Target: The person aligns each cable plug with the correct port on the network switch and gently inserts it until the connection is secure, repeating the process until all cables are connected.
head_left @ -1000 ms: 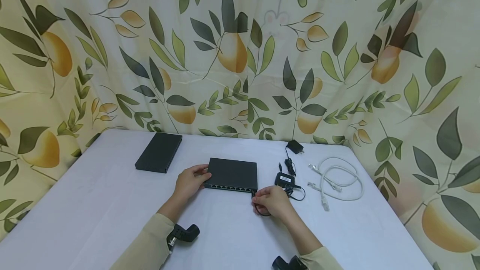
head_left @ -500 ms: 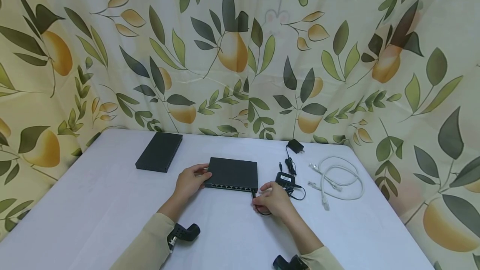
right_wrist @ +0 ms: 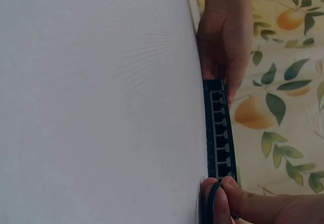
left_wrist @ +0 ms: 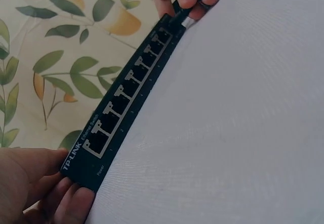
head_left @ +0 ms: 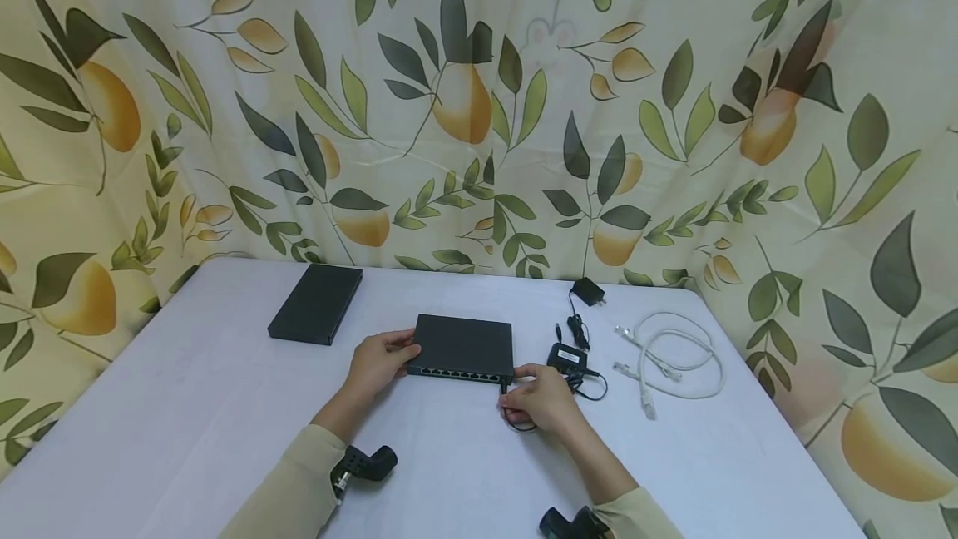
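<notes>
A black TP-LINK Ethernet switch [head_left: 464, 346] lies flat mid-table, its row of ports [left_wrist: 121, 100] facing the person. My left hand [head_left: 377, 360] grips its left end between thumb and fingers. At the right end of the port face, my right hand [head_left: 542, 399] pinches a thin black power cable [head_left: 521, 428] just behind its plug. The plug meets the switch there; how deep it sits is hidden by the fingers. In the right wrist view the cable [right_wrist: 210, 203] loops past the thumb. The right index finger reaches to the switch's right front corner.
A second flat black box [head_left: 318, 304] lies at the back left. Right of the switch is a black power adapter [head_left: 569, 358] with coiled cord, and behind it a smaller adapter [head_left: 589, 291]. Farther right lies a white network cable [head_left: 696, 396]. A patterned curtain [head_left: 479, 106] hangs behind the table.
My right index finger lifted off the other fingers and now extends to the switch's right corner. The left hand and the switch have stayed in place.
</notes>
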`<state>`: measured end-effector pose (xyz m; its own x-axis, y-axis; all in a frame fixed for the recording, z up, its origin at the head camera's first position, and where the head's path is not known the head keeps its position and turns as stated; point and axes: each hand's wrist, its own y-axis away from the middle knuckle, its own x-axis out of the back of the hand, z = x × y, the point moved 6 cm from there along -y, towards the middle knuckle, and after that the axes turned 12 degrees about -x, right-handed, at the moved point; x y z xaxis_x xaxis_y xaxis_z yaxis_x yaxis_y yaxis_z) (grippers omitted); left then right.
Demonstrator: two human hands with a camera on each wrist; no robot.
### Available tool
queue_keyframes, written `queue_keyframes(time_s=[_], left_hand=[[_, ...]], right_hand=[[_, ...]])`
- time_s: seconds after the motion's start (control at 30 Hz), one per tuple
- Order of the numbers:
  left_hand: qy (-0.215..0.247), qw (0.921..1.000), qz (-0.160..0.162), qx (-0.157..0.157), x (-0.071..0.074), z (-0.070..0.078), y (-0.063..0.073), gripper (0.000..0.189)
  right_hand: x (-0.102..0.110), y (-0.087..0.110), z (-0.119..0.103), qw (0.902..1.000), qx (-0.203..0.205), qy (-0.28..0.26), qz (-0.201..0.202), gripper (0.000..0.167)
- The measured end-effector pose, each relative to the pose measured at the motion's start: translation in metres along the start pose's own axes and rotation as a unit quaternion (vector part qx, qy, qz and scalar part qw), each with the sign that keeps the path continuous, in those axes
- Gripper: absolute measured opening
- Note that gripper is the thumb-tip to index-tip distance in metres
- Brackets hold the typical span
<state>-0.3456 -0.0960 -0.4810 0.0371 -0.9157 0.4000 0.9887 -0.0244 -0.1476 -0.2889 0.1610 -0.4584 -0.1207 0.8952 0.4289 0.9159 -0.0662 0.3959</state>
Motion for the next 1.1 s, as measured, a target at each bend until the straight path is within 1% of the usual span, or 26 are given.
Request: queue_keyframes(time_s=[0.2,0.37,0.73,0.9,1.1], left_hand=[[-0.006,0.9999,-0.007,-0.014,0.0014,0.0020,-0.0018,0.041],[-0.003,0.9998,-0.009,-0.016,0.0018,0.0024,-0.0035,0.040],[-0.001,0.9999,-0.012,-0.009,0.0011,0.0011,-0.0031,0.040],[0.002,1.0000,-0.006,-0.001,0.0013,0.0003,-0.0022,0.039],[0.013,0.9999,0.001,0.007,0.0005,0.0004,-0.0019,0.038]], right_hand=[[-0.0002,-0.0006,-0.0016,0.9999,0.003,0.008,0.005,0.045],[0.0002,0.0000,-0.0036,1.0000,0.002,0.001,0.006,0.042],[0.0003,0.0009,-0.0036,0.9999,-0.004,-0.003,0.011,0.037],[0.0017,-0.0009,-0.0032,0.9999,-0.010,-0.011,0.003,0.040],[0.0041,-0.0054,-0.0013,0.9998,-0.006,-0.013,0.011,0.042]])
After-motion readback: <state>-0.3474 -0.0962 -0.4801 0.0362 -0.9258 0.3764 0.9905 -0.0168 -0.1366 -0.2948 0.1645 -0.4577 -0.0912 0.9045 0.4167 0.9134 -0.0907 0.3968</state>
